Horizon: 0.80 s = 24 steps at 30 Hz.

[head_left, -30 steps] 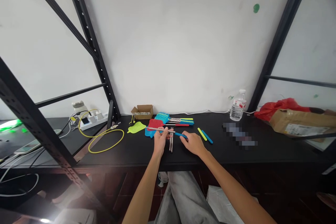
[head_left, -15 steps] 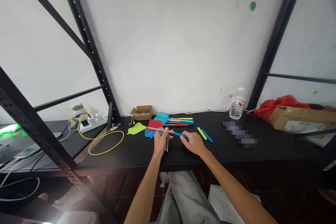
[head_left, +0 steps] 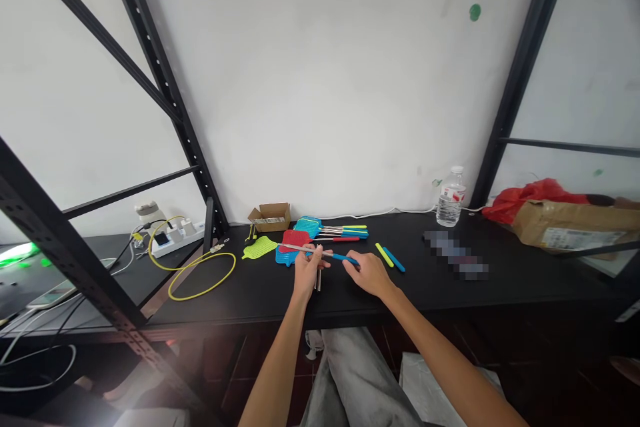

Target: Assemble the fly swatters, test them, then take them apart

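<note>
My left hand [head_left: 309, 268] pinches a thin metal rod that juts out past it to the left. A blue fly swatter handle [head_left: 344, 258] sits at the rod's right end, with my right hand [head_left: 369, 271] closed around it. Under the rod lie loose swatter heads: a red one [head_left: 295, 237], a blue one [head_left: 286, 256] partly covered, and a yellow-green one [head_left: 260, 248]. More metal rods [head_left: 319, 280] show below my left hand. To the right of my right hand rest a yellow-green handle [head_left: 384, 255] and a blue handle [head_left: 395, 259].
Behind the hands lie several whole fly swatters [head_left: 345, 230] beside a small open cardboard box [head_left: 271, 215]. A water bottle [head_left: 451, 198] and a large carton [head_left: 565, 227] stand right. At left are a yellow cable [head_left: 234, 267] and a power strip [head_left: 183, 240].
The camera view has shifted slightly. Both hands keep nearly the same place and hold on the rod and blue handle.
</note>
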Each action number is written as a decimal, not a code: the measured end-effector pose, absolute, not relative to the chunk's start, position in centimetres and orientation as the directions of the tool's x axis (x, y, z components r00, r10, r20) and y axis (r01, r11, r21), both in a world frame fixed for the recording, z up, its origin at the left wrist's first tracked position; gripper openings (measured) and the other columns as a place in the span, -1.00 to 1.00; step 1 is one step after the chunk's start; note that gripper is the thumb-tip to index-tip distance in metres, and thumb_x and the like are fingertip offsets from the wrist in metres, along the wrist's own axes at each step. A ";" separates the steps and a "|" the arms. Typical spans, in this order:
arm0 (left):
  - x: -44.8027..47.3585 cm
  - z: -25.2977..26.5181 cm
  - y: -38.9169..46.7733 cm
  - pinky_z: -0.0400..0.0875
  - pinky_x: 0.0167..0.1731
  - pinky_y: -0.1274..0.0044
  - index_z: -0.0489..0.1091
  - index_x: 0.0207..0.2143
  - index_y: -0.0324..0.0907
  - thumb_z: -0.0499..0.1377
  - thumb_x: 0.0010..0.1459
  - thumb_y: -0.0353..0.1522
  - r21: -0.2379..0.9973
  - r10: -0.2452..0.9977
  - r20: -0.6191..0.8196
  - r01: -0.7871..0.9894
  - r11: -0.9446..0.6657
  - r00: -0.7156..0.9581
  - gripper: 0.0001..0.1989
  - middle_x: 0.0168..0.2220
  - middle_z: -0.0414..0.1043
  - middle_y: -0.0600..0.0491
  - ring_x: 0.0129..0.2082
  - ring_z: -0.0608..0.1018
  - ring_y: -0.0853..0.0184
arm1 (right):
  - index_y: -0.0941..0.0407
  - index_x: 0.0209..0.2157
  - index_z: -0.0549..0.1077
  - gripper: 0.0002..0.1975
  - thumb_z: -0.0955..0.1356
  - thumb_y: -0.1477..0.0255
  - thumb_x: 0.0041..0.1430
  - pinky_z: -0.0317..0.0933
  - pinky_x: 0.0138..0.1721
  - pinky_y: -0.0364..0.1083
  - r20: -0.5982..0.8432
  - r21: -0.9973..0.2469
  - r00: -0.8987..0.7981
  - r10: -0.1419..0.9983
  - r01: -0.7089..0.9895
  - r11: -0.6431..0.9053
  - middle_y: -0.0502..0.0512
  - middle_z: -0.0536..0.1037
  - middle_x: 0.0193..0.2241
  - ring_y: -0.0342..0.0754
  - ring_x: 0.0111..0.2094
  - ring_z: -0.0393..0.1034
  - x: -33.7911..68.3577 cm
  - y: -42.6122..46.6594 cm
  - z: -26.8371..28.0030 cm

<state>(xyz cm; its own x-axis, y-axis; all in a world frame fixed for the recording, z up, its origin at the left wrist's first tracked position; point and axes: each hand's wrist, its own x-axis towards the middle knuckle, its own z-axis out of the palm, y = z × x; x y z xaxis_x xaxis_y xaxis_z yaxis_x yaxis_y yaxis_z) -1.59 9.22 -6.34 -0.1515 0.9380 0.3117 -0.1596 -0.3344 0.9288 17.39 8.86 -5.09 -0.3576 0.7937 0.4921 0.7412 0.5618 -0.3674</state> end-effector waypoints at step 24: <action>-1.9 -6.3 9.1 0.20 -0.63 0.65 0.44 -0.36 -0.23 0.25 0.07 -0.05 0.915 0.887 0.354 -0.083 -0.394 -0.297 -0.61 -0.43 0.50 0.04 -0.63 0.38 0.52 | 0.05 -0.37 0.40 -0.70 0.17 0.23 0.34 -0.07 -0.45 -0.15 0.551 -0.405 -0.364 0.751 0.670 0.622 -0.04 0.39 -0.63 -0.06 -0.53 0.34 17.6 9.0 -5.3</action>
<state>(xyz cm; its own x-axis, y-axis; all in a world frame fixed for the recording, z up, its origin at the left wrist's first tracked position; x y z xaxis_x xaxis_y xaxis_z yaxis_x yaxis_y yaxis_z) -1.90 9.06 -6.32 -0.2969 0.8867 0.3544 -0.0830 -0.3937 0.9155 17.62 8.99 -5.31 -0.3641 0.7510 0.5509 0.6704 0.6219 -0.4047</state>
